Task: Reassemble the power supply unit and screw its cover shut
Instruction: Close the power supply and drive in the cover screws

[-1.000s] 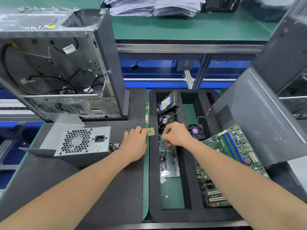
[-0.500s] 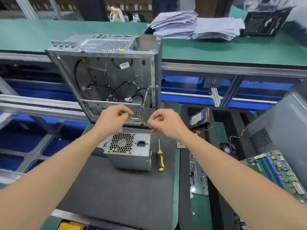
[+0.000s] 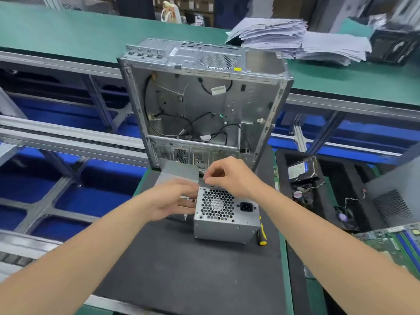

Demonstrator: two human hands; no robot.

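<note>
Head view.
- PSU point(image 3: 225, 214): on the surface point(image 3: 181, 258), fan grille toward me.
- Cover point(image 3: 179, 173): loose, behind-left of the PSU, not seated.
- Left hand point(image 3: 172, 201): fingers fairly straight, against the PSU's left side.
- Right hand point(image 3: 229, 176): over the PSU's rear edge, pinching by the cover's corner. I cannot tell what it grasps.
- Screwdriver point(image 3: 262, 233): right of the PSU.
- Risks, as I judge them: the cover traps wires or closes skewed, so the holes miss.

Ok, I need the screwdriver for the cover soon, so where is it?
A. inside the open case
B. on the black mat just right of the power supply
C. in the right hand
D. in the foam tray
B: the yellow-handled screwdriver lies on the black mat beside the power supply.
</note>
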